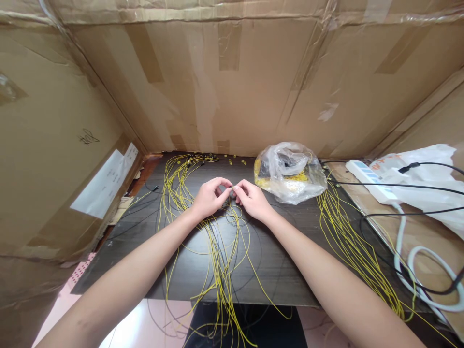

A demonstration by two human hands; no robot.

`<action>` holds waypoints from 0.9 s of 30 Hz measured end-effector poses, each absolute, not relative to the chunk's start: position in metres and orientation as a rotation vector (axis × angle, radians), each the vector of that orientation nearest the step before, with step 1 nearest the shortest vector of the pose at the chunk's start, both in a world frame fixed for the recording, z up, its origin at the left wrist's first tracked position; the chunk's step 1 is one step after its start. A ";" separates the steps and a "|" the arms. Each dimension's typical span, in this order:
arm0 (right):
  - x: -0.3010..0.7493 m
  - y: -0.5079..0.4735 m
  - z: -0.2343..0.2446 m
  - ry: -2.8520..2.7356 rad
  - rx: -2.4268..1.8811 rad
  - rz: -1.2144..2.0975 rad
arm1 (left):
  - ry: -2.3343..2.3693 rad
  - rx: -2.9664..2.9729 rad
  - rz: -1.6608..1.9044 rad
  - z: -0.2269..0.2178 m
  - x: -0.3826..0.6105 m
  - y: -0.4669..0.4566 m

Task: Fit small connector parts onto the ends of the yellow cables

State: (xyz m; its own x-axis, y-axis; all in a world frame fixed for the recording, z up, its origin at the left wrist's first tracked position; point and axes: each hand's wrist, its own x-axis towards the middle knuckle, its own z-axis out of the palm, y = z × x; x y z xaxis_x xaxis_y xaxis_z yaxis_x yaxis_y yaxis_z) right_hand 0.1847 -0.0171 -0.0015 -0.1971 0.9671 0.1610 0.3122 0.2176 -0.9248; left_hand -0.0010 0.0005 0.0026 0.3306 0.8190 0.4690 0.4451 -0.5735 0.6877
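My left hand [213,195] and my right hand [251,197] meet over the middle of the dark tabletop, both in a fingertip pinch. Between them is a tiny dark piece [232,187], which seems to sit at the end of a wire; its kind is too small to tell. Thin yellow wires [219,256] run below the hands and hang over the table's front edge. More of the yellow wires [169,186] curve up to the back left, with small black ends [202,163]. Several little yellow pieces [230,162] lie scattered behind the hands.
A clear plastic bag [290,186] with yellow pieces inside stands at the back right. Beside it lies another yellow wire bundle [351,237]. A white power strip [373,181] with cables and a white bag [431,179] are farther right. Cardboard walls [253,96] enclose the table.
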 end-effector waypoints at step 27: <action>0.185 -0.015 -0.001 -1.723 -1.156 1.035 | 1.039 2.239 1.162 0.002 -0.001 -0.003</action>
